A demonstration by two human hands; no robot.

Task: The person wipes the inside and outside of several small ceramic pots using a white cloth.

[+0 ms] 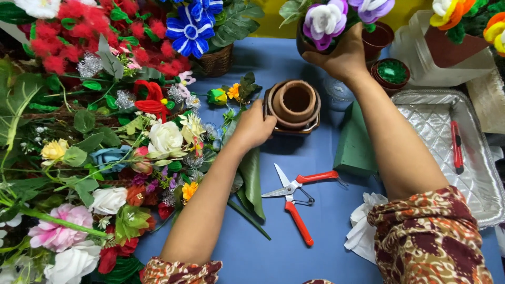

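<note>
Steadying the stacked clay pots from the side, the left hand curls closed against their rim on the blue surface, while the right hand clamps a flower-filled pot farther back, near the red-handled shears.

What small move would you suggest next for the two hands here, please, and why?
Probably set the flower pot down: the right hand holds it at the table's far edge, while the left hand grips the stacked clay pots, which look empty.
</note>
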